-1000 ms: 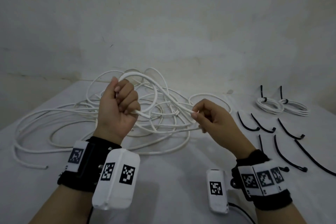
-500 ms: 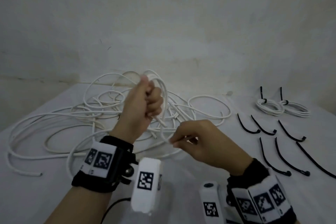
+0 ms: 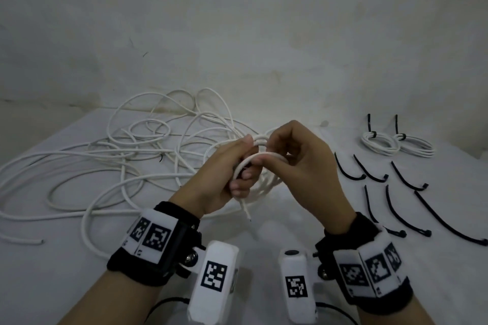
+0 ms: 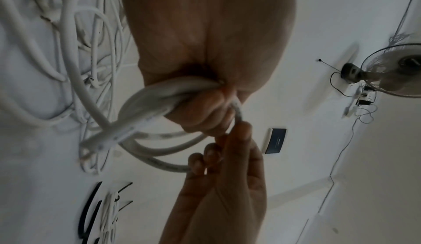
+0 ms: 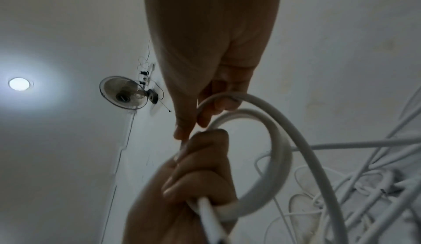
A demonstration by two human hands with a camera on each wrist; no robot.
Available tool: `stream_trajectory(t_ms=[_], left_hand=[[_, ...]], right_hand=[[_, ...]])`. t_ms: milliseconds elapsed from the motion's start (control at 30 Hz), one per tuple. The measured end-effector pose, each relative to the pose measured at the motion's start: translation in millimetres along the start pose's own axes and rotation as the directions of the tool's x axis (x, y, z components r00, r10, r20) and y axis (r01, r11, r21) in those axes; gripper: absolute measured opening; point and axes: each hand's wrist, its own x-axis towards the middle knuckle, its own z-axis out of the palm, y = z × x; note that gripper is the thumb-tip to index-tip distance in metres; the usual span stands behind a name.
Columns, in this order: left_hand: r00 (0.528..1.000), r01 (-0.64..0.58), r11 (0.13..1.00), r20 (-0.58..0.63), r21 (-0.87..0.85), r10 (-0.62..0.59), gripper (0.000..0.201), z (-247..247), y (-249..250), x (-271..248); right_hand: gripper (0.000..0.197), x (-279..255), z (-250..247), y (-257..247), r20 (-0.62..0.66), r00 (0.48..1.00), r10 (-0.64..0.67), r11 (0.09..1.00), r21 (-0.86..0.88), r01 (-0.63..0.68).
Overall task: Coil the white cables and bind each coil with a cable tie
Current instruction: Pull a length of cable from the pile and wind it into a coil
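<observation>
On the left of the surface (image 3: pixel 66 272) lay the loose white cables (image 3: pixel 111 155), a tangle of overlapping loops with one cut end near the front left edge. From that heap a strand ran up into the small coil (image 3: pixel 260 166) held above the middle of the surface.

The left hand (image 3: pixel 219 179) kept a closed grip on the coil, its fingers curled round the gathered turns, and the cable's short free end (image 3: pixel 245 210) poked out below the fist. The right hand (image 3: pixel 303 166) met it from the other side, thumb and fingertips pinching the newest loop against the bundle.

To do this step well, each new turn probably needed to match the size of those already gathered and lie flat beside them rather than crossing. The left grip should loosen only enough to admit a turn, or the earlier ones might spring apart. Drawing slack gently from the heap would likely avoid tightening a knot there.

To the right, black cable ties (image 3: pixel 396 198) lay spread out singly, within reach once the winding was done. At the far right sat two finished coils (image 3: pixel 396 144), each already bound.
</observation>
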Motion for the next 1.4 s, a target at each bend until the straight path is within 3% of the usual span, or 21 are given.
stream_trajectory(t_ms=[167,467,533,633,733,900,1000,1100,1200,1400], left_hand=[[0.994,0.11,0.989,0.025,-0.101,-0.108,0.043,1,-1,1],[0.967,0.233,0.959,0.144,-0.16,-0.211,0.044,2,7,-4],[0.976,0.206,0.961,0.107,-0.183,-0.189,0.046,3,6,-4],[0.991,0.133,0.974,0.025,-0.181,-0.131,0.048,4,5,-3],[0.998,0.049,0.982,-0.038,-0.183,-0.057,0.044,3,9,-3],[0.983,-0.042,0.999,-0.178,0.01,0.043,0.026,-3,9,-1],[0.978,-0.039,0.999,-0.206,0.022,0.043,0.027,-6,9,-1],[0.988,-0.034,0.999,-0.153,0.003,0.034,0.03,-6,7,0],[0.994,-0.01,1.0,-0.105,0.025,0.013,0.033,-4,6,0],[0.992,0.022,0.997,-0.129,0.079,-0.012,0.034,-6,7,1]], right_hand=[[0.019,0,6,7,-0.06,0.989,-0.136,0.953,-0.279,0.114],[0.024,0,4,9,-0.121,0.966,-0.23,0.895,-0.415,0.162],[0.023,1,7,9,-0.119,0.985,-0.123,0.933,-0.352,0.073],[0.014,3,6,12,0.05,0.988,0.149,0.982,-0.129,-0.141],[0.004,4,-1,17,0.146,0.968,0.204,0.978,0.004,-0.207],[0.015,3,0,18,0.178,0.949,0.26,0.947,0.146,-0.287],[0.014,3,3,16,0.255,0.907,0.336,0.849,0.335,-0.408],[0.02,2,3,11,0.385,0.832,0.399,0.634,0.54,-0.554],[0.038,4,1,9,0.481,0.756,0.443,0.429,0.627,-0.65],[0.036,3,13,11,0.436,0.746,0.504,0.305,0.718,-0.626]])
